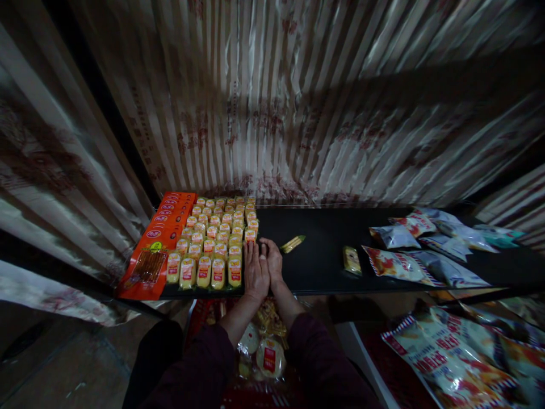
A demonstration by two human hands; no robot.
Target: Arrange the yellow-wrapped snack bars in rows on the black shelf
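Note:
Both my hands rest side by side on a black shelf (315, 267), touching each other. My left hand (254, 271) lies flat with fingers stretched against the right edge of several rows of small yellow snack packs (215, 238). My right hand (272, 260) lies next to it, fingers forward, holding nothing I can see. A single yellow pack (292, 243) lies loose on the shelf just right of my right hand. Another small pack (351, 260) lies farther right.
Orange-red flat packets (157, 244) are stacked at the shelf's left end. Silvery snack bags (421, 250) lie at the right end, more bags (460, 352) below right. Round wrapped snacks (269, 355) sit in a container under my arms. A striped curtain (298, 113) hangs behind.

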